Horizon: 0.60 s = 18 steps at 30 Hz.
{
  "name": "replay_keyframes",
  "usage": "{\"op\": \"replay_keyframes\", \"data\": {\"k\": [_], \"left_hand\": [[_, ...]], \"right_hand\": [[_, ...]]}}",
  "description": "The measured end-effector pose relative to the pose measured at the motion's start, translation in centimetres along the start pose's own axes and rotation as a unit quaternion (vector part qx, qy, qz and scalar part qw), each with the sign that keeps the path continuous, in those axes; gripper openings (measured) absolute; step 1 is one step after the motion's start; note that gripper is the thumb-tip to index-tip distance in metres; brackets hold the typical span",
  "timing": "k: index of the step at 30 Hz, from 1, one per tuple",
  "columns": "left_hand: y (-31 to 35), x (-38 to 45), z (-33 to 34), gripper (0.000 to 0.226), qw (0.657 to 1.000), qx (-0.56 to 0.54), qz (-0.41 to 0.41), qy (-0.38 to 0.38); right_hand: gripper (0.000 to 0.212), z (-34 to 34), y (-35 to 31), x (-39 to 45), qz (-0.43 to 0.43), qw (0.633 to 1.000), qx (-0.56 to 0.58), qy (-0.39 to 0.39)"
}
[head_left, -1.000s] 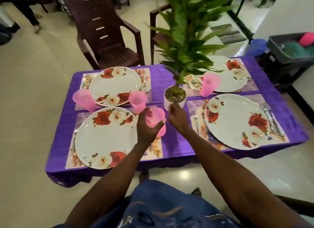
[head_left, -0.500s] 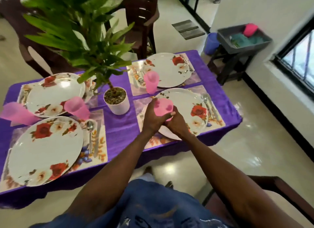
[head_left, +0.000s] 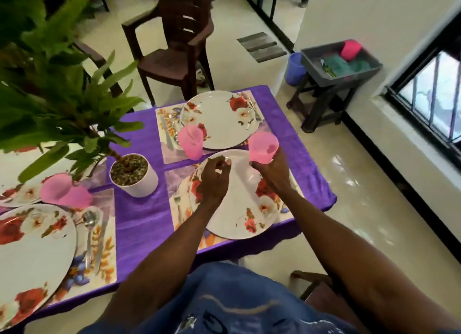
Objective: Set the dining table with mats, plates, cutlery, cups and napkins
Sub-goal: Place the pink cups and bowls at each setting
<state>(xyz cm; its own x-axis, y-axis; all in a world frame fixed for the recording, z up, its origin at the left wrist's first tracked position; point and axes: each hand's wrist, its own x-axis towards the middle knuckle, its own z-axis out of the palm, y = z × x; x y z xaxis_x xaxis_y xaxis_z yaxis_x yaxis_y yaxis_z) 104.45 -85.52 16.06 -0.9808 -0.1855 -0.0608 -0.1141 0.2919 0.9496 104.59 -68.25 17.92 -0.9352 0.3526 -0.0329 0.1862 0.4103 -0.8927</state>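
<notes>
The right hand (head_left: 270, 170) holds a pink cup (head_left: 263, 147), fingers clamped on its base, above the far edge of the near plate (head_left: 237, 204). The left hand (head_left: 212, 176) hangs over this plate, fingers loosely curled, holding nothing. Mats, plates, cutlery and other cups are already on the surface (head_left: 139, 209). I see no napkins there; this cup is not yet placed.

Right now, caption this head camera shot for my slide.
Right hand holds a pink cup over the floral plate; left hand hovers empty.
</notes>
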Motion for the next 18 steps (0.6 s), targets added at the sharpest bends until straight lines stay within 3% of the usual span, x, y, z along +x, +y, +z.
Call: {"op": "replay_keyframes", "data": {"k": [7, 18], "left_hand": [[-0.3, 1.9, 2.5, 0.016, 0.998, 0.054, -0.015, 0.02], [0.4, 0.6, 6.2, 0.015, 0.988, 0.108, -0.033, 0.104]], "right_hand": [[0.074, -1.3, 1.7, 6.6, 0.051, 0.999, 0.004, 0.018], [0.072, -0.8, 5.1, 12.6, 0.004, 0.992, 0.012, -0.126]]}}
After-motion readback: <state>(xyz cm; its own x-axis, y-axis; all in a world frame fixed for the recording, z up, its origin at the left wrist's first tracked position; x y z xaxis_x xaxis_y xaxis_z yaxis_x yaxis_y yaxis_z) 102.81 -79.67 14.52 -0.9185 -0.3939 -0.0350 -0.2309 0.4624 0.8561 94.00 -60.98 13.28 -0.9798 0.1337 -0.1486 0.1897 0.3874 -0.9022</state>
